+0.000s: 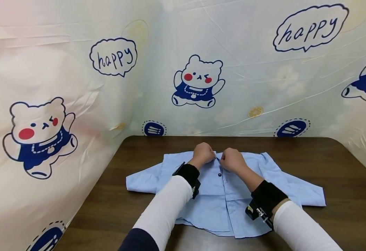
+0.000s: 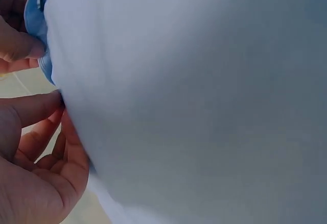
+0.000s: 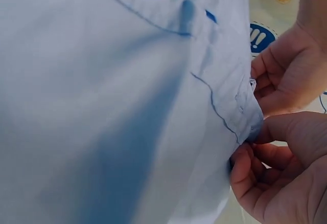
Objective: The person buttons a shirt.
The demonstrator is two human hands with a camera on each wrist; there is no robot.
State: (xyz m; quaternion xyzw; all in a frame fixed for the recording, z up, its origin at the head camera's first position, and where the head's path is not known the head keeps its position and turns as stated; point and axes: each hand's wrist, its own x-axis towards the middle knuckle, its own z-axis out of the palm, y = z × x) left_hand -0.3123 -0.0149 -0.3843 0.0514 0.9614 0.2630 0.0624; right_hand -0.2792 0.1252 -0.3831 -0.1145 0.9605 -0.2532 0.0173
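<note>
A light blue collarless-looking shirt (image 1: 208,209) lies spread front up on the table, sleeves out to both sides. At its top edge, my left hand (image 1: 203,153) pinches the fabric beside the front opening. My right hand (image 1: 233,159) grips the opposite edge, close beside it. In the left wrist view, the left thumb and fingers (image 2: 38,157) hold the cloth edge at a small dark spot. The right wrist view has the right hand (image 3: 291,168) pinching the front edge near a stitched line. A dark button (image 1: 219,174) shows below the hands.
The brown wooden table (image 1: 343,209) extends around the shirt. Behind and beside it hangs a pale curtain (image 1: 245,83) printed with bears and "happy" bubbles. A black wrist strap with a camera (image 1: 266,202) sits on each forearm.
</note>
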